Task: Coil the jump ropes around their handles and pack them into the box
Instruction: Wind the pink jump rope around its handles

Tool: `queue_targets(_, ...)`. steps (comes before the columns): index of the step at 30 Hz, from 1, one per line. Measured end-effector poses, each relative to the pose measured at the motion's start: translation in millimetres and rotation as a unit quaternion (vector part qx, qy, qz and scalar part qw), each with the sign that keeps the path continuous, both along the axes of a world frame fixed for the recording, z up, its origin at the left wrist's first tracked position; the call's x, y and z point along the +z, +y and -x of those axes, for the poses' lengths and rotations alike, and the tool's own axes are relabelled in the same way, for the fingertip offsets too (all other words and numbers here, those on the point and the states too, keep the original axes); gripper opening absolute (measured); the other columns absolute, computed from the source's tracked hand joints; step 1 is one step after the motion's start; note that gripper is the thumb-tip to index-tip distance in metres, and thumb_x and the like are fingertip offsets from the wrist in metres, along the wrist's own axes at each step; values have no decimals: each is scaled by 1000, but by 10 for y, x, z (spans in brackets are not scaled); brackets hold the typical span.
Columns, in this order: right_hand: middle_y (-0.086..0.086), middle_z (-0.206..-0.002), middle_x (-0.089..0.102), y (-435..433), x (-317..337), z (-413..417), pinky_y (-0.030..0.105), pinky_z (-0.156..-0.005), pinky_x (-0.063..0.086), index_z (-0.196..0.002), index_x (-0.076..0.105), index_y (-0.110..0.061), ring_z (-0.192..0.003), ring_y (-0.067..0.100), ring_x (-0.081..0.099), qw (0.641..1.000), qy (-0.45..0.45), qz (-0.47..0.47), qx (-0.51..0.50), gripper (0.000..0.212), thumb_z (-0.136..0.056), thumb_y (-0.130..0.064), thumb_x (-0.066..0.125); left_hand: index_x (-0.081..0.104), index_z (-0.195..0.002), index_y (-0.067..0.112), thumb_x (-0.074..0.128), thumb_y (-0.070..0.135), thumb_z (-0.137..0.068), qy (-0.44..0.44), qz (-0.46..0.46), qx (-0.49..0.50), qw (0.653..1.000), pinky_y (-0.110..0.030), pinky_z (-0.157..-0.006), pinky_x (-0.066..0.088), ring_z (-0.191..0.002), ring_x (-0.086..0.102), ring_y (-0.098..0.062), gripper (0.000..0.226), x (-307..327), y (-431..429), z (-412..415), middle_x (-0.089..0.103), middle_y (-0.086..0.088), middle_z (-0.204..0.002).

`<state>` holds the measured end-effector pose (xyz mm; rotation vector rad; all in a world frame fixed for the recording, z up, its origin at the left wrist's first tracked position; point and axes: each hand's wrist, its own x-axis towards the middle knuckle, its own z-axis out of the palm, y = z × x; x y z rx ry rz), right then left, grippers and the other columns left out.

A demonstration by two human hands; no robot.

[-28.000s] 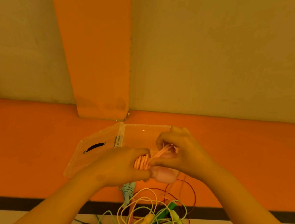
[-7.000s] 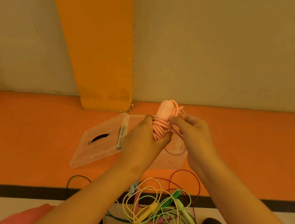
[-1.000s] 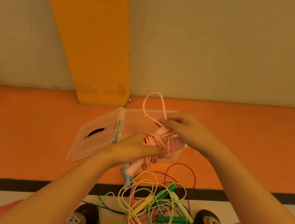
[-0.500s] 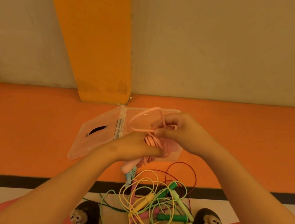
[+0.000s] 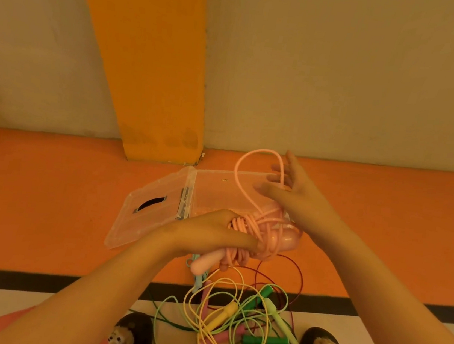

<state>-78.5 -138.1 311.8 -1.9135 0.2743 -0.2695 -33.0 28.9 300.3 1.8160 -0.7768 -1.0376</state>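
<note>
My left hand grips the pink plastic jump rope round its wound middle, with the fingers curled over the coils so the wraps can't spring loose. One rounded pink handle sticks out below the fist toward me. The other pink handle pokes out the far side with cord crossed over it. My right hand is open-palmed, fingers spread straight. The last free loop of pink cord hangs hooked over them. My guess is it's held wide to drop over the bundle as a finishing turn. Can't tell which fingers the cord runs between. Coiling looks nearly done, packing not yet.

The bundle is in the air just over the near edge of the clear plastic box. The box lies open on the orange floor, its lid flat to the left with a black slot in it. It's probably parked there to keep the drop-in short. Can't confirm anything inside it.

A light blue coiled rope lies on the floor just under my left hand. Nearer me, a tangled pile of yellow, green and pink jump ropes sits uncoiled between two dark slippers with animal faces. Those ropes are left to do. A wide orange pillar stands behind the box.
</note>
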Motion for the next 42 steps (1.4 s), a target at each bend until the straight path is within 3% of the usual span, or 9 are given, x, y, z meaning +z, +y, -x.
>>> queue_targets(3,-8,-146,34,4,45,68,14,-90,47,-148,27,-32,-121,1,44,997,-72,28,31,67,-91,-24,62,62,-113,-4,64,18,-89,20,16,13,1000,-26,-69,52,-88,63,-44,33,46,45,-34,65,-29,-108)
queue_targets(7,-10,-142,46,-33,74,105,32,-108,34,-120,62,-25,-133,3,39,982,-145,80,94,34,-87,-26,54,62,-108,0,68,29,-80,41,48,28,998,-34,-72,52,-81,62,-46,41,82,94,-66,70,-24,-95)
queue_targets(11,-2,-126,59,8,69,126,35,-100,44,-107,65,-23,-121,12,53,978,-189,24,82,26,-82,-24,61,60,-96,6,67,32,-76,66,73,34,995,-17,-44,42,-47,53,-16,34,176,113,-47,66,-8,-70)
queue_targets(17,1,-92,63,6,107,116,18,-76,48,-85,64,-17,-87,7,62,975,-217,1,46,10,-76,-14,62,62,-94,10,64,23,-87,59,90,51,993,-18,-45,44,-53,52,-19,15,212,90,-37,66,-8,-72)
queue_targets(22,0,-89,70,-12,134,134,23,-78,50,-82,72,-17,-88,14,65,977,-181,13,109,13,-79,-12,60,61,-96,12,58,19,-91,54,84,25,995,-19,-46,45,-56,53,-20,10,223,76,-2,67,-9,-76)
queue_targets(28,-4,-94,69,-34,171,164,22,-85,47,-83,75,-20,-98,14,63,973,-127,-31,189,25,-75,-40,61,56,-104,16,57,12,-91,65,103,4,992,-19,-43,46,-52,55,-17,14,225,62,36,64,-23,-88)
queue_targets(33,-7,-130,58,-64,265,207,24,-90,46,-98,74,-25,-123,15,53,954,-77,-77,280,46,-66,-58,74,54,-100,16,60,15,-85,125,117,0,985,-17,-39,43,-44,57,-10,17,253,95,15,67,-4,-66)
queue_targets(38,-10,-145,45,-93,365,266,27,-99,43,-110,67,-28,-134,13,42,933,-35,-62,354,56,-58,-41,83,60,-104,14,55,24,-86,149,105,-23,983,-18,-43,45,-50,57,-12,21,196,157,-42,66,-9,-79)
queue_targets(42,-18,-148,39,-92,404,297,34,-105,41,-109,65,-39,-137,7,37,935,-24,-8,355,58,-56,-21,81,45,-134,-2,44,10,-100,94,61,59,992,-7,-50,45,-55,61,6,36,40,131,-123,56,-6,-100)
